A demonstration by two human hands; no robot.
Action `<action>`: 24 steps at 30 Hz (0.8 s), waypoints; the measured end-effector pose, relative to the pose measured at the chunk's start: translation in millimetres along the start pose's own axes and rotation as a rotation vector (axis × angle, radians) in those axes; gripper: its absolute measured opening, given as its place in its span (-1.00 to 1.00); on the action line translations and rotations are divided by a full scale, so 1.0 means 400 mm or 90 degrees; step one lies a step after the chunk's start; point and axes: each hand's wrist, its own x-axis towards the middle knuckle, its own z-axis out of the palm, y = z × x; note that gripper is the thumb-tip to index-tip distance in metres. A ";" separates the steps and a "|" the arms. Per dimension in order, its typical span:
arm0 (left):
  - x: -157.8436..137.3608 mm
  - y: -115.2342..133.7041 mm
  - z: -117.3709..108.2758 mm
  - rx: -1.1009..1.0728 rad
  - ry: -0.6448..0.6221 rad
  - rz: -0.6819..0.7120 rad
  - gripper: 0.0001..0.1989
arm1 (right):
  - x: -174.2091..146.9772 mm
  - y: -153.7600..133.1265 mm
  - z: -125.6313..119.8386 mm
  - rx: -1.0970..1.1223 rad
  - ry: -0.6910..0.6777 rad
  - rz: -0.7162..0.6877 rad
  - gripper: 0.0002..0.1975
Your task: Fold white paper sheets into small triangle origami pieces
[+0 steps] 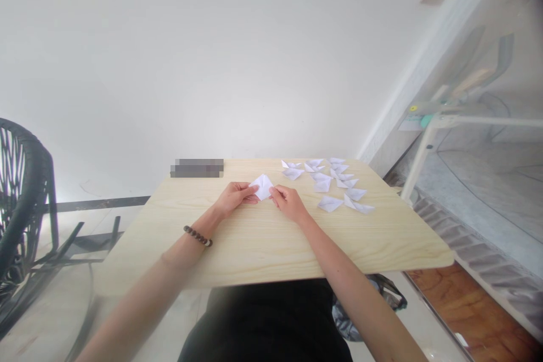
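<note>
A white folded paper [263, 185], roughly diamond-shaped with creases, is held just above the table between both hands. My left hand [237, 197] pinches its left corner, thumb on top and fingers beneath. At its right corner, the thumb and fingertips of my right hand [288, 202] are closed on the edge. Several folded white paper boats [330, 203] lie to the right of my right hand, spread toward the back of the table. A dark beaded bracelet [198, 236] circles my left wrist.
The pale wooden table [263, 249] stands against a white wall. A pixelated dark block [197, 168] covers something at the back left. A dark woven chair [25, 192] is on the left, and a white metal frame [419, 164] on the right.
</note>
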 end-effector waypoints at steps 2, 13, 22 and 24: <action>-0.001 0.000 0.002 0.024 -0.013 0.011 -0.60 | 0.000 0.003 0.001 -0.006 -0.001 -0.001 -0.63; 0.002 -0.007 0.000 0.128 -0.065 0.044 -0.74 | -0.002 -0.003 0.001 -0.020 -0.045 -0.028 -0.63; 0.006 -0.014 0.003 0.069 -0.010 0.030 -0.67 | 0.000 0.001 0.005 0.058 -0.011 0.018 -0.66; 0.007 -0.016 0.000 0.047 -0.006 0.026 -0.66 | 0.001 0.003 0.005 0.075 0.004 0.030 -0.68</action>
